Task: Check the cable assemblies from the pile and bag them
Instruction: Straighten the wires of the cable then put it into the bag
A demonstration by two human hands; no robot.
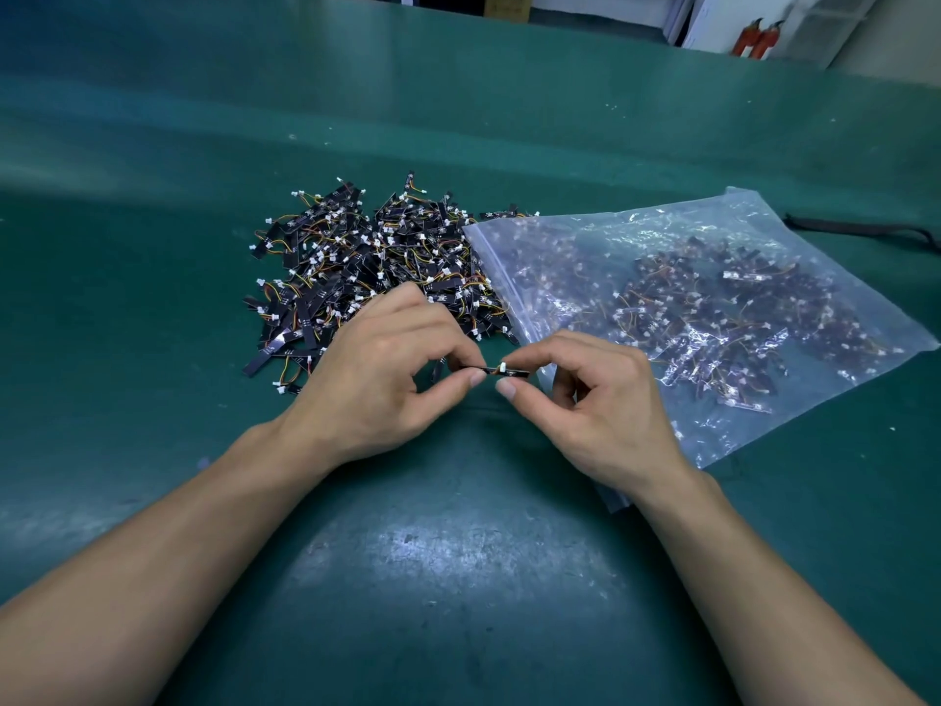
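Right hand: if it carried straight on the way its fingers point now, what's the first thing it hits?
Most likely the left hand: the right hand points leftward at it, both pinching one cable assembly between their fingertips. The pile lies farther back, though depth is hard to judge.

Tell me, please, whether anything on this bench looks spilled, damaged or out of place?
Nothing stands out: the pile lies heaped beside the plastic bag, which holds more, and the left hand and right hand pinch one cable assembly between them.
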